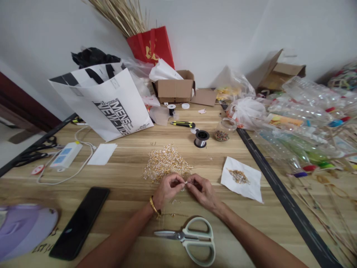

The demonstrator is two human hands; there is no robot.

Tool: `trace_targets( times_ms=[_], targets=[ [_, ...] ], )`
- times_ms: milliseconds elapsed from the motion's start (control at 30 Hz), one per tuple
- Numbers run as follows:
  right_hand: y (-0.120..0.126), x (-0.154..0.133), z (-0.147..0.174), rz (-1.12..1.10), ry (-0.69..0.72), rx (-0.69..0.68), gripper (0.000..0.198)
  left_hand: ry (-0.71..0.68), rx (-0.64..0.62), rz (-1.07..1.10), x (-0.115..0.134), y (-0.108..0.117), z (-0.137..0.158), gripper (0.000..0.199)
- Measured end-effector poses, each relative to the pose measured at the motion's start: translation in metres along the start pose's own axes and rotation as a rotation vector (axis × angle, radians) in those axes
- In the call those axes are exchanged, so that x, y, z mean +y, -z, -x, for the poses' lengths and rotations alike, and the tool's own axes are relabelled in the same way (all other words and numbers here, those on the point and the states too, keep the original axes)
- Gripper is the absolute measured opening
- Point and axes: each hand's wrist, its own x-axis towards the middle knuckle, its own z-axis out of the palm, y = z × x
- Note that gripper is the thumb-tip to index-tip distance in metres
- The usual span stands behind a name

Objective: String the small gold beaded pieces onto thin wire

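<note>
My left hand (169, 190), with a gold bracelet (155, 206) at its wrist, is closed in a pinch. Facing it, my right hand (204, 191) pinches too, fingertips nearly meeting. Between them is a small shiny jewelry piece (185, 182), too tiny to make out fully. Just beyond the hands spreads a pile of gold and clear beads (166, 160). A thin gold chain (173, 214) lies nearer to me, and below it are scissors (195, 238) with pale green handles. Right of my right hand, a white paper (255, 186) carries a small heap of gold pieces (238, 176).
Beyond the pile are a wire spool (201, 139), a yellow-black utility knife (182, 124) and a bead jar (223, 130). At left lie a black phone (80, 223), a power strip (65, 155) and a white bag (103, 100). Plastic bottles (301, 111) crowd the right side.
</note>
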Motion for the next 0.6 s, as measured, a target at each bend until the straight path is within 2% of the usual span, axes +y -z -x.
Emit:
trace_targets(
  times_ms=[267,600],
  targets=[
    [0.0005,0.0001,-0.0002,-0.02,-0.008,0.016,0.018,0.066,-0.009,0.025,-0.0018,0.0003,-0.0009,0.016],
    [0.0,0.0005,-0.0006,-0.017,0.003,0.029,0.018,0.03,-0.006,-0.044,0.0009,0.0002,-0.0021,0.012]
  ],
)
